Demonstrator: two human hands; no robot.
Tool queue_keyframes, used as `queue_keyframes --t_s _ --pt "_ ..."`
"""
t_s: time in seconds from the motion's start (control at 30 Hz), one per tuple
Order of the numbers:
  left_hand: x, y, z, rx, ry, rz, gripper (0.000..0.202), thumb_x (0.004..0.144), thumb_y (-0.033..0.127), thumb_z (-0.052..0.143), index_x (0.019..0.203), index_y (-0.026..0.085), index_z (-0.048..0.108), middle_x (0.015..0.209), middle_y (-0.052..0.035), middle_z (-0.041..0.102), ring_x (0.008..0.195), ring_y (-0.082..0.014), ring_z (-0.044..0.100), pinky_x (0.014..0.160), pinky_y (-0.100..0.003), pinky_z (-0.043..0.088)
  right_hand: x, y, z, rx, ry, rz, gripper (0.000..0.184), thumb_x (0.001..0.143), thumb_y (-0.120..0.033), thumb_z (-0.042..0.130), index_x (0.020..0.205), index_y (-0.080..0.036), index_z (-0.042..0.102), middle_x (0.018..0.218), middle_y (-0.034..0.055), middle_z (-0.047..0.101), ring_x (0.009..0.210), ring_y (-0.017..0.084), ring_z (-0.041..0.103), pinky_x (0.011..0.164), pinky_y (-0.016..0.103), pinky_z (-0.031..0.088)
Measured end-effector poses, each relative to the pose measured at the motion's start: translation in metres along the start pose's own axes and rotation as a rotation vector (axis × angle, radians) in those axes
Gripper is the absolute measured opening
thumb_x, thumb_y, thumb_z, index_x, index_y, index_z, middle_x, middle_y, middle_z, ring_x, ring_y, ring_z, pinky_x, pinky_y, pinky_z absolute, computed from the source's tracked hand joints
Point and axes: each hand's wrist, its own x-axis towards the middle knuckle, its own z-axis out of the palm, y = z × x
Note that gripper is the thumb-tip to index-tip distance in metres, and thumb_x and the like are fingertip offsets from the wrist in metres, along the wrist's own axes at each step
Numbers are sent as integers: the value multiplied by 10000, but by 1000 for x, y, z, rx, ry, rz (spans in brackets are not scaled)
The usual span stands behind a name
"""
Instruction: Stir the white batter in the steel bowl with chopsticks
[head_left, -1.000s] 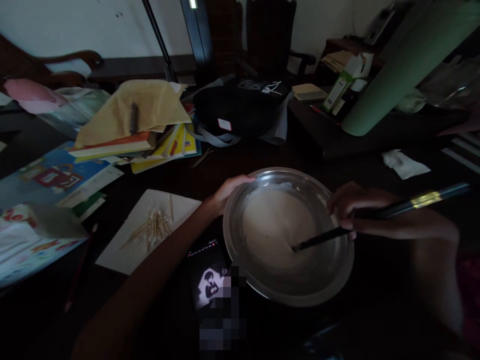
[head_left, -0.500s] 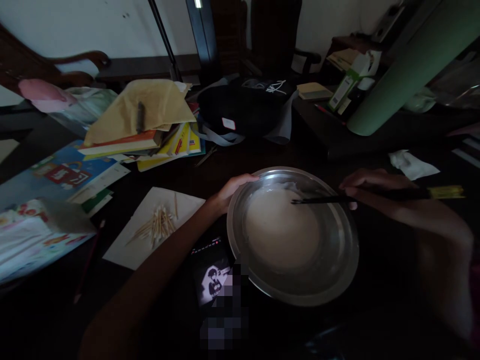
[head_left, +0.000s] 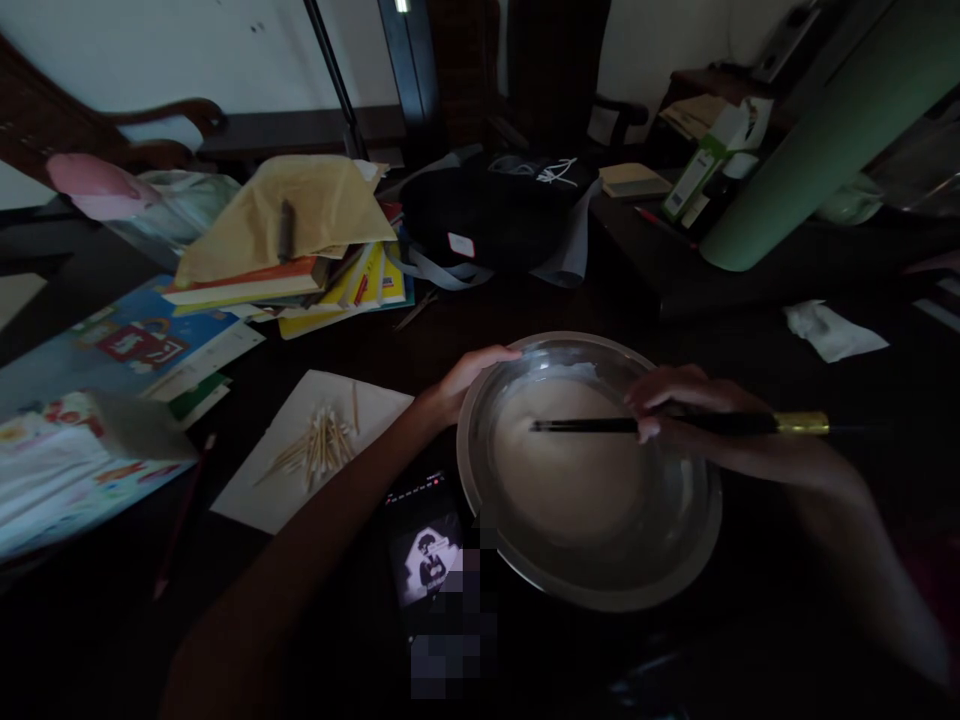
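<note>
A wide metal bowl [head_left: 600,595] on the dark table holds a pale, cloudy liquid [head_left: 562,480]. My left hand [head_left: 472,378] grips its far-left rim, thumb laid along the edge. Over the right side of the bowl, my right hand [head_left: 675,400] is closed around black chopsticks [head_left: 720,424] with a gold band. Their tips touch the liquid left of its middle, where the surface dimples. Beside the bowl on the left lies a lit phone [head_left: 427,560], partly under a blurred patch. Cotton swabs [head_left: 319,445] are heaped on a white sheet [head_left: 281,505] beyond my left forearm.
Books under a brown envelope [head_left: 247,215] are stacked at the back left. A black bag [head_left: 495,220] stands behind the bowl. A crumpled tissue [head_left: 832,330] and a green column [head_left: 810,160] are on the right. A tissue pack [head_left: 97,450] and a pencil [head_left: 184,520] lie left.
My right hand has moved left over the bowl, carrying the chopstick tips farther across the liquid. My left hand keeps its hold on the rim.
</note>
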Motion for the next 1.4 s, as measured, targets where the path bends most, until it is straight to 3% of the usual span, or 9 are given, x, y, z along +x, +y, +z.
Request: queue_keyframes --t_s 0.27,0.4,0.5,0.63,0.8,0.93,1.1,1.27,1.4 --pt "-1 0 1 11 -14 7 337 848 216 429 620 116 657 531 -21 631 492 -84 569 573 -200 436 -16 3 -39 -52 75 168 254 818 -461 506 810 -227 606 895 31 628 886 181 573 807 340 418" --pt "-2 0 2 1 -12 11 320 840 223 447 619 118 653 538 -15 634 497 -82 579 574 -193 444 -17 4 -36 108 -155 -6 166 828 -339 524 782 -204 608 891 50 612 749 131 589 660 275 475" --pt "-2 0 2 -6 -9 -8 335 847 226 431 616 122 651 542 -21 639 489 -85 580 563 -197 449 -9 3 -18 103 -229 -124 85 799 -297 567 813 -223 606 899 37 620 868 164 585 751 312 468" --pt "0 0 1 0 -7 -8 347 850 228 428 605 123 650 527 -26 637 473 -90 583 535 -191 448 -1 0 -4 31 -61 -25 169 798 -399 553 883 -261 602 938 12 629 955 191 555 841 360 426" --pt "1 0 -1 -7 -18 2 329 831 229 457 581 121 642 528 -39 639 469 -100 583 518 -195 453 -8 2 -25 -73 102 170 219 835 -437 494 834 -245 600 942 12 627 945 191 551 864 365 371" --pt "0 0 0 -13 -13 -3 309 829 227 459 609 125 651 540 -32 644 480 -101 588 537 -201 459 -16 6 -42 43 -40 72 193 840 -371 503 764 -216 590 911 36 620 830 157 585 718 296 448" --pt "-1 1 1 -1 -7 -7 329 840 223 432 622 120 657 531 -33 641 494 -97 587 564 -203 450 -8 -1 -23 80 -289 -164 65 785 -279 582 770 -218 599 900 34 611 881 165 582 759 304 474" --pt "-1 1 1 -2 13 -8 296 813 241 486 592 122 642 517 -21 626 480 -90 566 556 -205 436 -1 -2 3 11 -82 -96 139 787 -360 581 893 -271 592 1014 12 604 985 186 549 835 344 447" --pt "0 1 1 -2 2 9 321 834 222 455 606 115 653 529 -27 631 487 -85 568 559 -199 433 -3 2 -6 -71 110 112 222 805 -466 522 907 -277 583 973 2 609 971 198 540 869 378 396"
